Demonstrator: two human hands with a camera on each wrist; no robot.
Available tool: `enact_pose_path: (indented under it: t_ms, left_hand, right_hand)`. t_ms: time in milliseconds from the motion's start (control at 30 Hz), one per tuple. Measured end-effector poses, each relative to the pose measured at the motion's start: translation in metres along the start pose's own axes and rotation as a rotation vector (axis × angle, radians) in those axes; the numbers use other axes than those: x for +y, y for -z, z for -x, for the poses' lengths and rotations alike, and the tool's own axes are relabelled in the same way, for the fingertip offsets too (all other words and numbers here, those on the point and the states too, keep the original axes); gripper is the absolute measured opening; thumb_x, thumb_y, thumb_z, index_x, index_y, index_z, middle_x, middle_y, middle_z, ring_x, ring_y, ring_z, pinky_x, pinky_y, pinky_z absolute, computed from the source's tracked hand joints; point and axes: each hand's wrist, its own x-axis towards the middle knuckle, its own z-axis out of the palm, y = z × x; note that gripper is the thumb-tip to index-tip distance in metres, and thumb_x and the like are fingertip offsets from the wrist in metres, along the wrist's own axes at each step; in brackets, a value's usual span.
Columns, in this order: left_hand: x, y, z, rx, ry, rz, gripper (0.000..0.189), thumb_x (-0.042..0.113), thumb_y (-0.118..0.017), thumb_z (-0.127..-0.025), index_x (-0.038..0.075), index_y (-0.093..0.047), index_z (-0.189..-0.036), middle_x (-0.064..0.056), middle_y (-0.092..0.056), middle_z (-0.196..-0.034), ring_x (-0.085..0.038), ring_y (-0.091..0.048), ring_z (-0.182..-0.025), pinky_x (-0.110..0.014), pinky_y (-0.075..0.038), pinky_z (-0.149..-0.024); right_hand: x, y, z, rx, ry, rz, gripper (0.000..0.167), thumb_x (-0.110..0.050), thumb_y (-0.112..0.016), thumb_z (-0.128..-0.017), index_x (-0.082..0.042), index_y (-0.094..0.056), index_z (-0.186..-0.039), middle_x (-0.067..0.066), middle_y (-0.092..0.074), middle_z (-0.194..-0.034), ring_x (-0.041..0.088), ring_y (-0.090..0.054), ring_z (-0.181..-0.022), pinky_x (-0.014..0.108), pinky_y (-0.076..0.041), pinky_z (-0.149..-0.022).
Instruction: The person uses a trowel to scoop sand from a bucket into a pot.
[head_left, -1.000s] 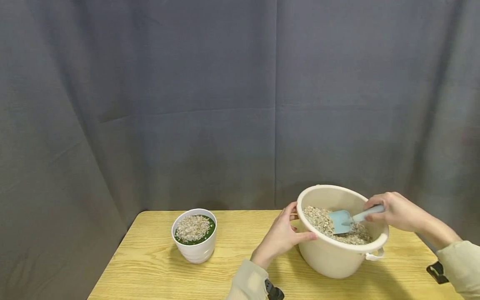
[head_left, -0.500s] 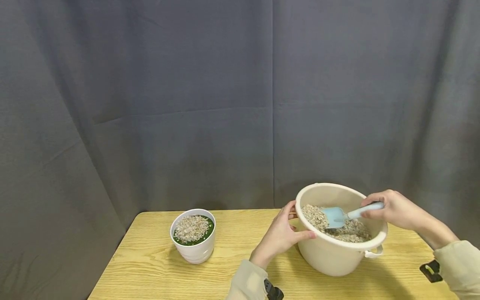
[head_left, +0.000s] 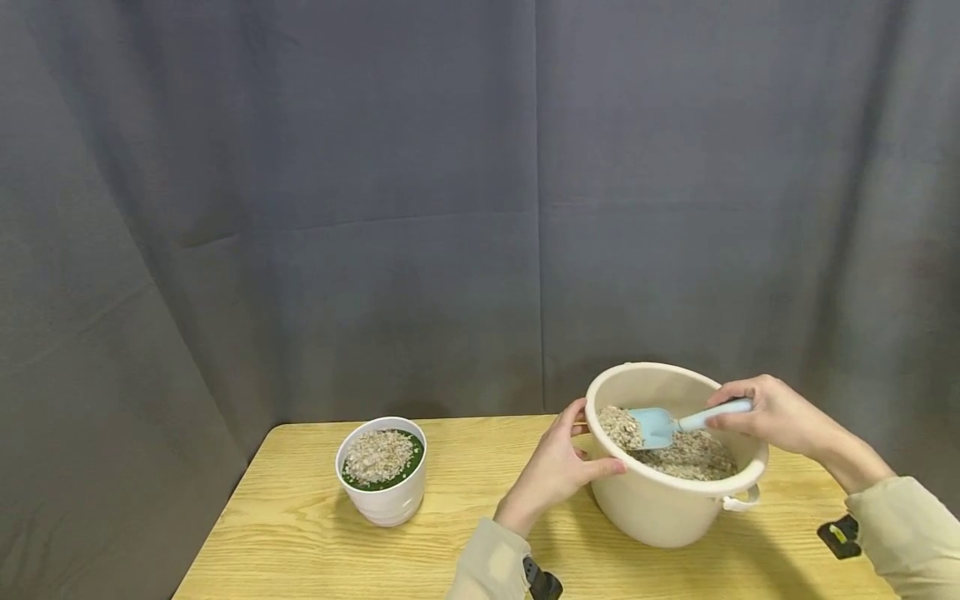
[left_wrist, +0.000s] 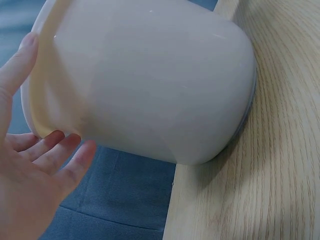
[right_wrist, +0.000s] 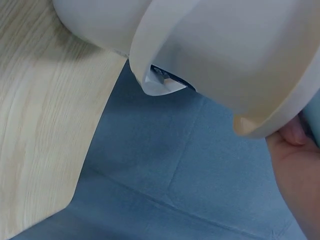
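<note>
In the head view a cream bucket [head_left: 660, 517] stands tilted on the table, partly filled with coarse pale granules [head_left: 697, 457]. My left hand [head_left: 551, 471] holds its left rim, thumb at the front and fingers further back; the left wrist view shows those fingers [left_wrist: 50, 150] against the outer wall. With my right hand [head_left: 780, 414] I grip the pale handle of a light-blue hand trowel [head_left: 654, 427]. Its blade lies among the granules near the bucket's left inner wall, the tip buried. The right wrist view shows only part of that hand [right_wrist: 300, 175] behind the rim.
A white pot [head_left: 386, 504] stands on the left of the wooden table [head_left: 277, 533], with similar granules lying over a green surface inside. The bucket's white side handle [head_left: 742, 500] hangs at its right. A dark grey curtain [head_left: 405, 208] hangs behind the table.
The trowel has slid left through the granules, toward the bucket's left wall, with my right hand following. My left hand keeps its hold on the rim. The whole view has shifted slightly.
</note>
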Motion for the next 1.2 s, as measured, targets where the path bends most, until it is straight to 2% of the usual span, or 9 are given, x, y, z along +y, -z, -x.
enact_pose_path:
  t_ms: [200,433,600,833,1033,1200]
  left_hand:
    - [0.001,0.001,0.0,-0.004,-0.007,-0.001,0.095,0.035,-0.089,-0.071,0.024,-0.037,-0.15,0.004,-0.051,-0.134,-0.012,-0.05,-0.119,-0.029,-0.052,-0.085]
    - [0.002,0.0,0.0,-0.002,-0.007,0.002,0.095,0.035,-0.089,-0.07,0.023,-0.038,-0.149,0.003,-0.053,-0.133,-0.012,-0.05,-0.117,-0.031,-0.052,-0.084]
    - [0.003,0.0,0.001,-0.003,-0.003,0.001,0.094,0.035,-0.089,-0.071,0.024,-0.038,-0.149,0.006,-0.053,-0.132,-0.012,-0.051,-0.117,-0.033,-0.053,-0.085]
    - [0.003,0.0,0.0,0.004,-0.005,-0.002,0.096,0.035,-0.09,-0.07,0.024,-0.038,-0.15,0.009,-0.053,-0.13,-0.009,-0.051,-0.116,-0.033,-0.053,-0.085]
    - [0.002,0.001,-0.001,0.007,-0.007,-0.013,0.096,0.035,-0.089,-0.071,0.024,-0.037,-0.15,0.002,-0.053,-0.133,-0.009,-0.051,-0.116,-0.033,-0.053,-0.085]
    - [0.001,0.002,0.0,0.005,-0.008,-0.01,0.096,0.035,-0.089,-0.071,0.024,-0.036,-0.15,0.0,-0.053,-0.134,-0.007,-0.051,-0.116,-0.03,-0.053,-0.084]
  right_hand:
    - [-0.004,-0.004,0.006,0.044,-0.038,-0.033,0.008,-0.016,-0.078,-0.084,-0.016,-0.074,-0.091,0.0,-0.07,-0.077,0.008,-0.058,-0.067,0.024,-0.048,-0.058]
    - [-0.008,-0.008,0.017,0.086,-0.051,-0.079,0.012,-0.016,-0.079,-0.083,-0.013,-0.074,-0.094,0.001,-0.068,-0.075,0.008,-0.057,-0.063,0.025,-0.049,-0.053]
    - [-0.007,-0.009,0.021,0.118,-0.059,-0.092,0.016,-0.016,-0.08,-0.083,-0.009,-0.074,-0.096,-0.001,-0.07,-0.079,0.009,-0.059,-0.066,0.025,-0.051,-0.055]
    - [-0.004,-0.01,0.028,0.178,-0.082,-0.115,0.019,-0.016,-0.078,-0.085,-0.008,-0.074,-0.101,0.002,-0.069,-0.077,0.01,-0.057,-0.065,0.025,-0.046,-0.054]
    - [0.0,-0.01,0.037,0.243,-0.096,-0.139,0.018,-0.013,-0.077,-0.086,-0.006,-0.074,-0.102,0.001,-0.068,-0.077,0.009,-0.054,-0.066,0.025,-0.042,-0.055]
    - [0.002,-0.012,0.047,0.275,-0.135,-0.197,0.019,-0.01,-0.076,-0.087,-0.001,-0.072,-0.103,0.006,-0.07,-0.081,0.009,-0.059,-0.069,0.024,-0.047,-0.06]
